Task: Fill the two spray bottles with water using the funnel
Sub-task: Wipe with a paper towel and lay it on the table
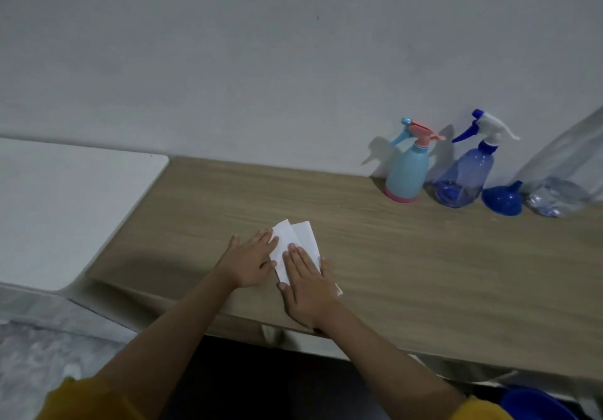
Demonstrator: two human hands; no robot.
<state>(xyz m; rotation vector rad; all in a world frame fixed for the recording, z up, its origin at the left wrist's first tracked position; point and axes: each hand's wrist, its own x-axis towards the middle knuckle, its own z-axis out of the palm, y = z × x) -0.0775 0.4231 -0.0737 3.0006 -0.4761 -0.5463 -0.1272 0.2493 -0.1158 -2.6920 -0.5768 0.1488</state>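
Flat, both hands (277,276) press thin white paper (295,240), woodgrain table (424,272).

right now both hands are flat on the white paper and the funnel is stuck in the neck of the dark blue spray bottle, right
Not quite. In the head view the funnel sits upside down on the table, to the right of the dark blue spray bottle, whose sprayer top is on. The left hand and right hand do lie flat on the white paper.

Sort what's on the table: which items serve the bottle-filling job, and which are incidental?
Job:
light blue spray bottle
dark blue spray bottle
blue funnel
clear water bottle

Incidental:
white folded paper, under left hand and right hand
white board
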